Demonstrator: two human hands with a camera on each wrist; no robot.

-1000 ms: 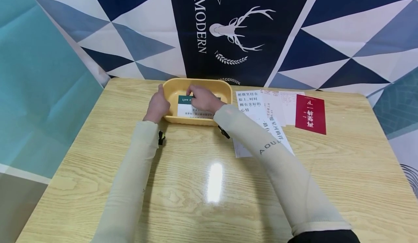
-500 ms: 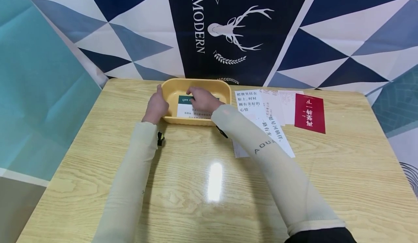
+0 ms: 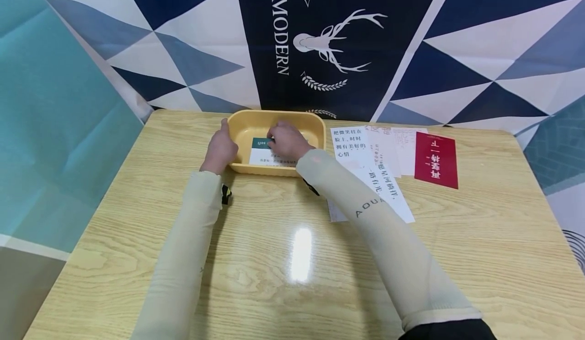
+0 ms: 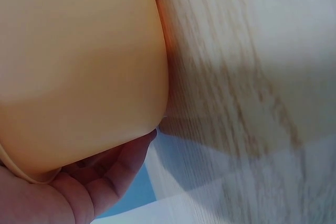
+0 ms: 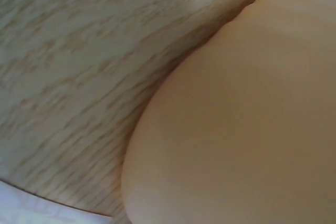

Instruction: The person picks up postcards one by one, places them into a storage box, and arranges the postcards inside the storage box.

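A yellow plastic basket (image 3: 269,170) stands at the back of the table against the wall. My left hand (image 3: 221,149) holds its left end; in the left wrist view, the fingers (image 4: 118,179) curl along the outer wall. Inside the basket lies a card (image 3: 261,157) with a green strip on top and white below, bearing printed text. My right hand (image 3: 289,141) reaches into the basket over this card with bent fingers, and I cannot tell whether it pinches the card. Only the basket's outside wall (image 5: 241,119) shows in the right wrist view, with that hand hidden.
To the basket's right, several white printed sheets (image 3: 349,144) overlap on the table (image 3: 256,259). A red card (image 3: 435,160) with white characters lies at their right end. The patterned wall cloth (image 3: 333,45) rises directly behind the table's back edge.
My right hand has shifted slightly right inside the basket, and the card has slid a little toward me. The left hand keeps its place on the basket.
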